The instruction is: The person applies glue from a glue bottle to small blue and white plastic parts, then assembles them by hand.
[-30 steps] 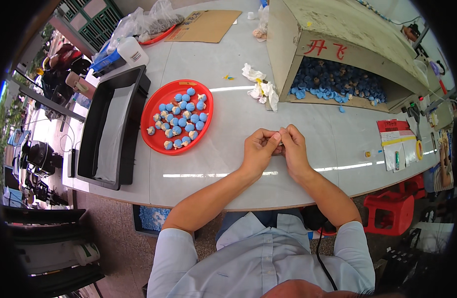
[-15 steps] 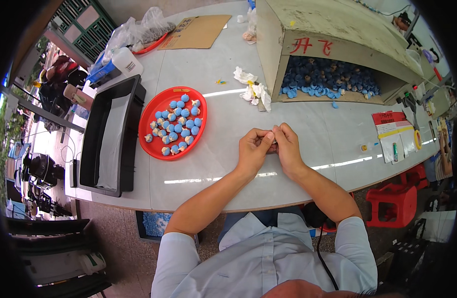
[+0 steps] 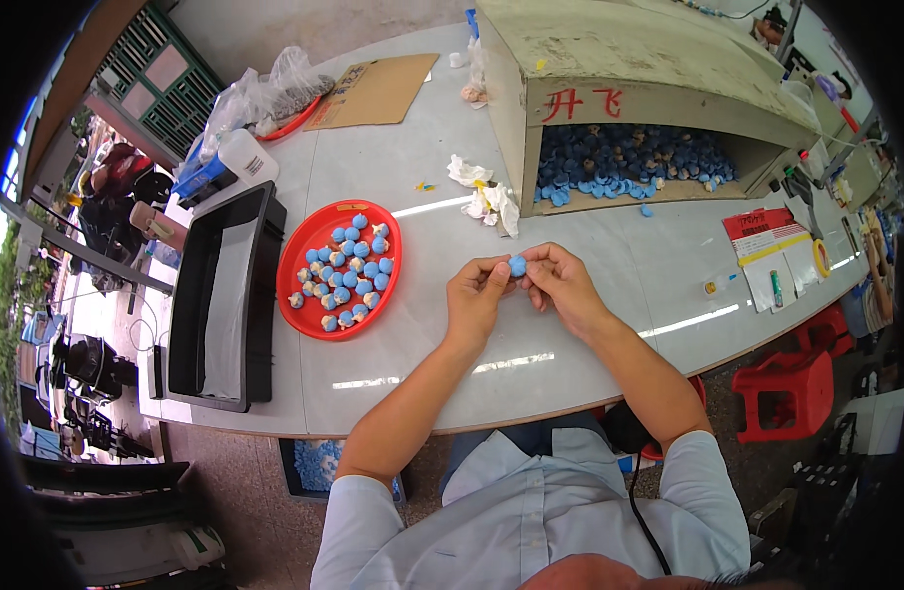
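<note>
The small round blue cap piece (image 3: 518, 265) sits above the white tabletop (image 3: 589, 246), pinched between the fingertips of the left hand (image 3: 476, 300) and right hand (image 3: 562, 285), both grasping it for two-sided control. The red oval plastic tray (image 3: 294, 258) of similar blue pieces lies left, within reach; the beige open-fronted bin (image 3: 658, 74) stands far right

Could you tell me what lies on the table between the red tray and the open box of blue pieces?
In the head view, crumpled white paper lies between the red tray and the box.
</note>
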